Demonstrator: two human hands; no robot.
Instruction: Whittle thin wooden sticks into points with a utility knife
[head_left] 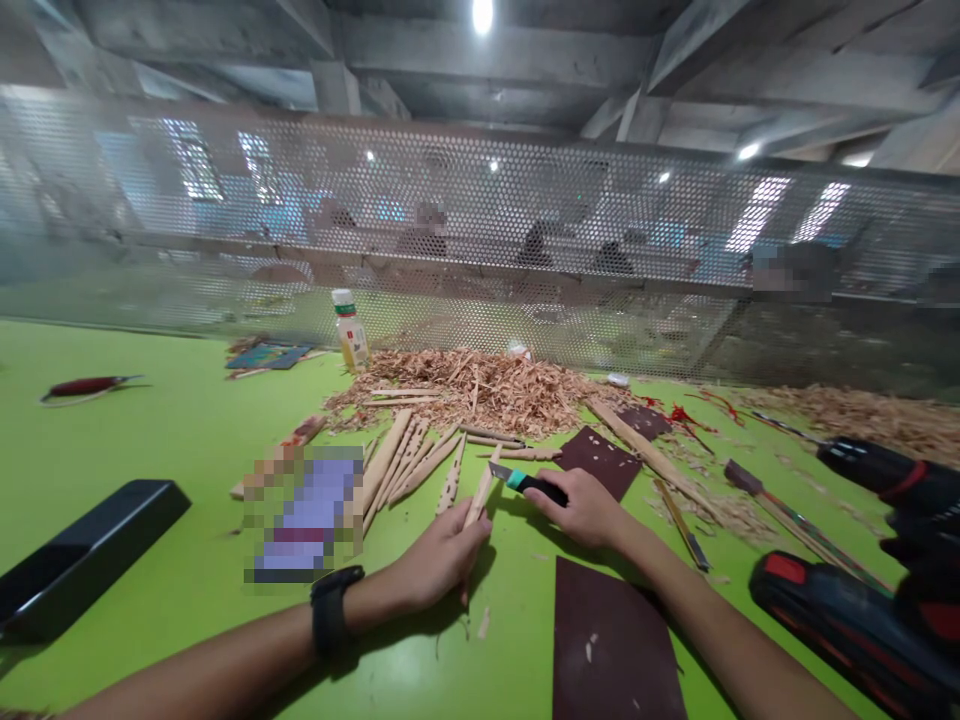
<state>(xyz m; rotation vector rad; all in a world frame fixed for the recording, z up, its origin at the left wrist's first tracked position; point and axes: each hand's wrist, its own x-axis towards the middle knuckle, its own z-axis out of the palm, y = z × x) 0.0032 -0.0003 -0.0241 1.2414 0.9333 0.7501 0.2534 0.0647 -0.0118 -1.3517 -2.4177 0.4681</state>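
Nearest me, by the bench's near edge, a dark brown sandpaper sheet (616,640) lies flat betw. my two forearms, and a red-and-black power drill (855,620) sits at the near right corner. At the near left edge there's a black box (75,560), w/ a blurred-out patch just beyond it toward the middle. My left hand (442,560), watch (330,608) on the wrist, has its fingers closed around the lower end of a wooden stick (478,495), which points away from me, tilted a bit. My right hand (585,508) is closed round the black handle of a small knife (525,483) w/ a teal collar; the blade tip sits right at the stick, touching or nearly so, can't tell which. Just beyond my right hand lies a second sandpaper sheet (600,458). Left of the stick, a row of carved sticks (405,462) lies side by side. To the right, a long wooden strip (645,452) runs diagonally, w/ thin hand tools near it. Further back, mid-bench, a big pile of wood shavings (487,385), and a small bottle (349,330) stands upright at its left. Far left, a red-handled tool (86,387) lies alone. A perforated metal screen (480,230) runs along the bench's far edge, people blurred behind it.
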